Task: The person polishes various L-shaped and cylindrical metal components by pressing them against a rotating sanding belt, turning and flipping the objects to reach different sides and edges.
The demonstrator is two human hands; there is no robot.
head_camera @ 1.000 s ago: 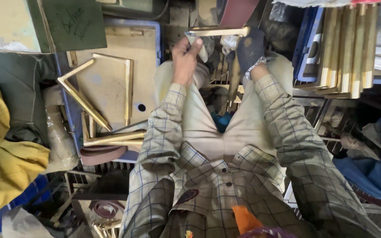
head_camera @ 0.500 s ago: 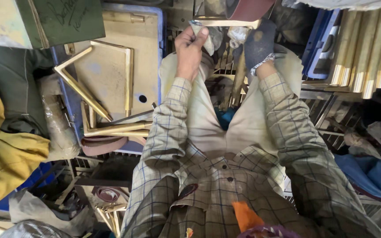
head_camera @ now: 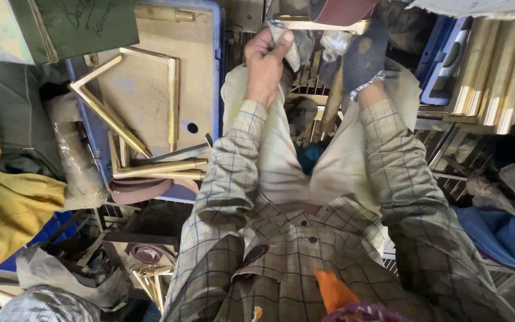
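My left hand (head_camera: 265,64) is bare and grips a grey rag (head_camera: 288,45) together with the left end of a flat brass bar (head_camera: 320,24). My right hand (head_camera: 365,55), in a dark glove, grips the same bar near its right end. The bar lies level just under a reddish-brown sanding belt (head_camera: 341,8) at the top edge. Whether bar and belt touch I cannot tell. A second brass piece (head_camera: 332,101) stands upright between my knees.
On the left, a blue tray (head_camera: 217,53) holds several bent brass frame pieces (head_camera: 150,95). A blue crate (head_camera: 442,71) of brass rods (head_camera: 496,65) sits at the right. A green board (head_camera: 78,24), yellow cloth (head_camera: 7,209) and scrap crowd the floor.
Both hands and the brass bar have moved up toward the belt at the top edge. The view has drawn closer. The grip on the bar is unchanged.
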